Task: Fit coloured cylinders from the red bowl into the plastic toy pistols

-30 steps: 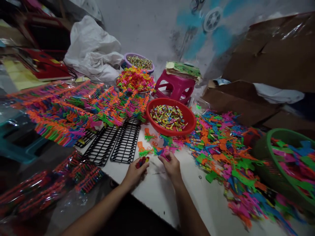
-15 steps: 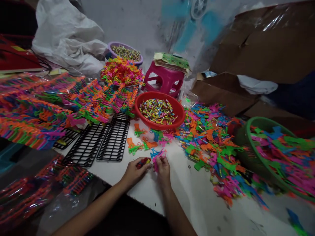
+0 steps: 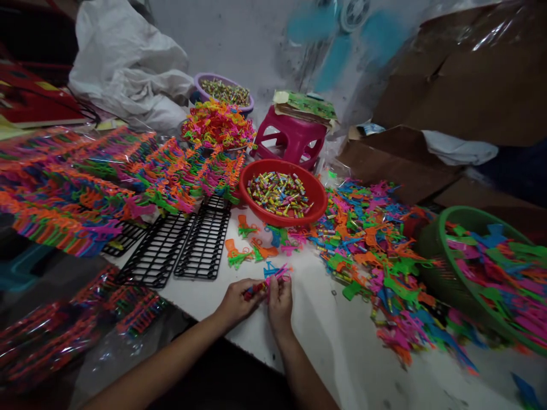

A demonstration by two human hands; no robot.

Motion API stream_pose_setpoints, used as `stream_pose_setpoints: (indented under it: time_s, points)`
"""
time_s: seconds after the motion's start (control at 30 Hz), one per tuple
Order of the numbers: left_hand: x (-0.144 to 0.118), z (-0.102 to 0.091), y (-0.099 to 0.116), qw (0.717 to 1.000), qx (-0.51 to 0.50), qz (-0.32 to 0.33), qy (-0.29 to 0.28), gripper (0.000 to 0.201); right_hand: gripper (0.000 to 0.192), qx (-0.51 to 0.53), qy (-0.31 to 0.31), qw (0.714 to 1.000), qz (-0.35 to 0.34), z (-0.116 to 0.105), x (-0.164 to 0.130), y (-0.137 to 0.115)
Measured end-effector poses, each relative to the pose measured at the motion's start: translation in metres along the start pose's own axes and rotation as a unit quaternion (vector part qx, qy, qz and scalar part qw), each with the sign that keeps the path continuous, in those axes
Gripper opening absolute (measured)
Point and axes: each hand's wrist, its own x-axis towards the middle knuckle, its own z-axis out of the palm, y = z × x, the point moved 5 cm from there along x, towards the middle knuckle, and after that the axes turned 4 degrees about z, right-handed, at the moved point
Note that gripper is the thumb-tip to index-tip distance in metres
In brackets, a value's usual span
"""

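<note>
Two hands meet at the white table's [image 3: 342,347] near edge: your left hand [image 3: 236,300] pinches small red pellets [image 3: 252,291], your right hand [image 3: 280,299] grips a pink plastic toy gun [image 3: 278,273]. Loading looks underway; next, seat a pellet squarely.

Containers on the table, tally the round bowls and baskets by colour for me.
Red plastic bowl of small coloured sticks: 1
Purple plastic bowl at the back: 1
Green plastic basket of flat coloured toy pieces: 1
Total: 3
</note>
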Motion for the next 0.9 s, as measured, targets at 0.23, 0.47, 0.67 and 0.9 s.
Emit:
stream_pose_setpoints:
  time_s: [0.23, 0.47, 0.67, 0.9]
  points:
    - [-0.002, 0.010, -0.001, 0.997, -0.045, -0.056, 0.000, 0.036, 0.035, -0.200, 0.235, 0.951, 0.002, -0.113, 0.052, -0.020]
    - [-0.001, 0.010, -0.007, 0.983, -0.115, -0.130, 0.052, 0.027, 0.030, -0.425, 0.089, 0.872, -0.228, -0.062, 0.084, -0.054]
    - [-0.001, 0.001, -0.008, 0.980, -0.127, -0.120, 0.090, 0.021, 0.019, -0.425, -0.044, 0.878, -0.215, 0.025, 0.067, -0.035]
    - [0.003, 0.002, -0.013, 0.958, -0.221, -0.148, 0.110, 0.024, 0.025, -0.028, -0.097, 0.995, 0.018, -0.010, 0.033, -0.015]
